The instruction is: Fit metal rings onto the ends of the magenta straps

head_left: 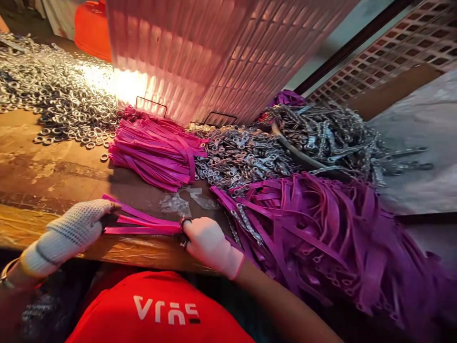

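Note:
A few flat pink straps point(150, 224) stretch between my hands above the table's near edge. My left hand point(73, 233), in a white dotted glove, is closed at their spread left ends, its fingertips pinched together over them. In a plain white glove, my right hand point(209, 240) grips the gathered right ends, where small dark pieces show by the fingers. Just beyond lies a stack of pink straps point(153, 152). Right of it is a heap of small metal links point(246, 155). A large pile of purple straps with metal end loops point(314, 224) spreads beside my right arm.
Loose metal rings point(67, 100) cover the back left of the wooden table point(53, 166). A lit orange lamp point(91, 31) hangs near a ribbed translucent panel point(200, 52). Back right, a basin point(296, 150) overflows with metal chain pieces point(328, 133). Clear plastic scraps point(189, 202) lie ahead.

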`<control>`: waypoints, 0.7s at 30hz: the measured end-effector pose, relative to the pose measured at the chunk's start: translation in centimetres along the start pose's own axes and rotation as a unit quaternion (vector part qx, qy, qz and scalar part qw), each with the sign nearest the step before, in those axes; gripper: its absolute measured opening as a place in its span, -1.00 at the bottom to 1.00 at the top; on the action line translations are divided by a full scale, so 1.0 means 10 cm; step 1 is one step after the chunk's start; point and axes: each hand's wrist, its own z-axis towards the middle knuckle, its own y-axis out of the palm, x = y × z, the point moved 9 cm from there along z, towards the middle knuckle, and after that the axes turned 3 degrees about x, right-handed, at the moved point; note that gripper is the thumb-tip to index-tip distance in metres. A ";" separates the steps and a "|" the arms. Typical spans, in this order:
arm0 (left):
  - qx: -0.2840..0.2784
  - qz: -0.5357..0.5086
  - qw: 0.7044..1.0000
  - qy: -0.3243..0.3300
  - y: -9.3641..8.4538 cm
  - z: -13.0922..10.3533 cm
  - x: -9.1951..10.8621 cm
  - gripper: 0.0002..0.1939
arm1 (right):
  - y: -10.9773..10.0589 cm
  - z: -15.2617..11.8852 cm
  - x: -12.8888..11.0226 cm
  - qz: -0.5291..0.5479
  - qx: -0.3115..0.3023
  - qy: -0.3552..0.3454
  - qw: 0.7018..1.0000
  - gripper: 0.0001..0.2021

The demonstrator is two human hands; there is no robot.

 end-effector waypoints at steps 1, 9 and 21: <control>-0.005 -0.005 1.000 -0.015 0.04 -0.02 -0.07 -0.79 | 0.05 -0.01 0.08 0.010 -0.015 -0.009 1.000 -0.86; -0.130 -0.515 0.776 -0.339 1.37 -0.24 -0.29 -0.54 | -0.16 0.50 1.87 -0.055 0.127 0.146 0.980 -0.82; -0.187 -0.527 0.778 -0.285 1.55 -0.25 -0.08 -0.68 | 0.32 0.98 1.89 0.034 0.124 0.037 0.991 -0.68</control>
